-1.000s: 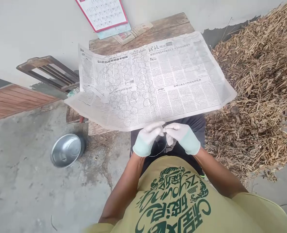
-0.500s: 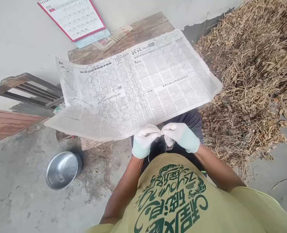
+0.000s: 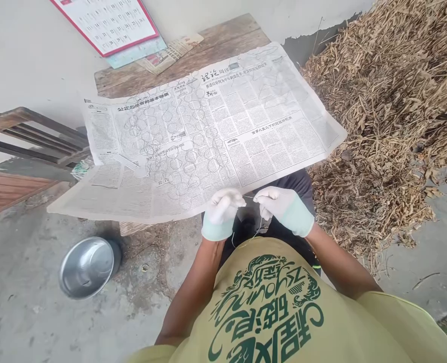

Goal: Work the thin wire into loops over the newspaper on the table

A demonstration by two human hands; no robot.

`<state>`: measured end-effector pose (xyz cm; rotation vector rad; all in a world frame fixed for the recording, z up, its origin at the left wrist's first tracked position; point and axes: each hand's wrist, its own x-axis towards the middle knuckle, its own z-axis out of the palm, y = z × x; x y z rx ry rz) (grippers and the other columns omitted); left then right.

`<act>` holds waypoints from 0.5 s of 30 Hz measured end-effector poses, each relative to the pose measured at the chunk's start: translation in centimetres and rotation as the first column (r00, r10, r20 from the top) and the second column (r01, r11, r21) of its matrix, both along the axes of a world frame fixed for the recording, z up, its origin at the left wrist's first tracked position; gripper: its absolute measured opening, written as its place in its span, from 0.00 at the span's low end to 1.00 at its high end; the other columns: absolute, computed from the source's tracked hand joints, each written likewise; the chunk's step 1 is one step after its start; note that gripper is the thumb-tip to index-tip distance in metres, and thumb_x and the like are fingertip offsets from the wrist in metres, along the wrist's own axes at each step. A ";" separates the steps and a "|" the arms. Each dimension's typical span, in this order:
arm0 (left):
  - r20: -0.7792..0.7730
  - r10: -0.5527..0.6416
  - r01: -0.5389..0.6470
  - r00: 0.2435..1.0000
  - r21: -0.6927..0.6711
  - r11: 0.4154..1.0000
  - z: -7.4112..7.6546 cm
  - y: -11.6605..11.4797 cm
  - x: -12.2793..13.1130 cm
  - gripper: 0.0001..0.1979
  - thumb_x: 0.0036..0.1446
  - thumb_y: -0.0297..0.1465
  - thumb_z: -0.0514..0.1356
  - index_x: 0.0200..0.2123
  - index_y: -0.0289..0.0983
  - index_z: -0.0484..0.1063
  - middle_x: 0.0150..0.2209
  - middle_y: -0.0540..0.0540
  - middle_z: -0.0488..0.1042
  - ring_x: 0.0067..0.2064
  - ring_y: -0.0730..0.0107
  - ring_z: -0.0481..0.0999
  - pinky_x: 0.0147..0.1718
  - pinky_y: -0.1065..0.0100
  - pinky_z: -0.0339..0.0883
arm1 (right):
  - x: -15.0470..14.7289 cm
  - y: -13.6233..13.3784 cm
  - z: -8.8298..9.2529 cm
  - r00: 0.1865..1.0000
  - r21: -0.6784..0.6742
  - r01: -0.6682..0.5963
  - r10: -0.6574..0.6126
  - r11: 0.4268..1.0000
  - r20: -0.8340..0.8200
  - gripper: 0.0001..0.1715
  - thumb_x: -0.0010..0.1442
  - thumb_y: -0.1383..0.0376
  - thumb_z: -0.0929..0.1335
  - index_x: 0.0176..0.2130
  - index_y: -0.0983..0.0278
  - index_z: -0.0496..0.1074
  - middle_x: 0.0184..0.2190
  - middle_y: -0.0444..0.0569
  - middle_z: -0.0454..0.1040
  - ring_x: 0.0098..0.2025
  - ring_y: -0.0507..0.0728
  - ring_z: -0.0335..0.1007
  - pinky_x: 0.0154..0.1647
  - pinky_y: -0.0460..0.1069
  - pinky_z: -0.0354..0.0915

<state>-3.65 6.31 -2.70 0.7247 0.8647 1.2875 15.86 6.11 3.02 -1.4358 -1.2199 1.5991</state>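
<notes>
Our left hand (image 3: 222,206) and right hand (image 3: 280,204) are held apart, a short gap between the fingertips. A thread (image 3: 249,197) spans this gap, nearly level. The right thumb and fingers are pinched on one end of the span; the left are clamped at the other. Loose thread hangs in a curve below the right hand, and a further length hangs beneath the left, near the shirt (image 3: 272,287). We wear white gloves with pale green cuffs (image 3: 301,219). Both hands are positioned above the dark trousers (image 3: 299,182), just beside the near edge of the newspaper (image 3: 276,151); we cannot tell whether the left touches it.

The newspaper lies on the wooden counter (image 3: 234,38) and overhangs its near side. Thin rings (image 3: 191,157) cover its middle and left portions. At the rear of the counter are a leaflet (image 3: 172,53) and a calendar (image 3: 113,22). A chair (image 3: 22,132) stands to the left. A metal pot (image 3: 89,267) rests on the floor (image 3: 30,297); dry stalks (image 3: 393,101) are heaped at right.
</notes>
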 end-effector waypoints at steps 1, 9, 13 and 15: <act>0.024 0.004 -0.003 1.000 -0.036 0.999 -0.4 0.0 -0.3 0.18 0.55 0.48 0.72 0.42 0.40 0.85 0.32 0.46 0.81 0.32 0.66 0.79 0.39 0.61 0.75 | 0.0 0.1 -0.3 0.999 0.015 0.053 -0.053 0.998 0.008 0.11 0.64 0.62 0.69 0.33 0.63 0.79 0.21 0.43 0.78 0.22 0.51 0.73 0.26 0.45 0.70; -0.213 -0.345 0.297 0.914 -0.226 0.928 -1.5 -3.1 1.1 0.25 0.54 0.36 0.75 0.55 0.37 0.81 0.41 0.43 0.84 0.37 0.64 0.82 0.43 0.59 0.76 | -0.2 0.7 -1.9 0.943 0.109 0.323 -0.330 0.940 0.052 0.13 0.65 0.61 0.67 0.43 0.64 0.79 0.25 0.43 0.79 0.25 0.52 0.75 0.30 0.47 0.71; -0.185 -0.298 0.259 0.937 -0.207 0.944 0.0 -3.2 2.8 0.18 0.61 0.44 0.69 0.44 0.35 0.83 0.32 0.44 0.82 0.31 0.65 0.79 0.37 0.61 0.74 | -0.3 0.4 -2.6 0.931 0.197 0.280 -0.315 0.940 0.184 0.13 0.66 0.60 0.66 0.44 0.62 0.80 0.24 0.41 0.78 0.26 0.52 0.74 0.36 0.48 0.72; -0.168 -0.292 0.240 0.941 -0.275 0.931 0.3 -2.6 3.3 0.19 0.61 0.47 0.68 0.34 0.35 0.80 0.24 0.46 0.78 0.26 0.67 0.76 0.32 0.63 0.71 | -0.3 0.1 -2.9 0.919 0.236 0.225 -0.286 0.945 0.270 0.13 0.67 0.60 0.66 0.44 0.60 0.80 0.24 0.41 0.78 0.28 0.53 0.75 0.42 0.50 0.72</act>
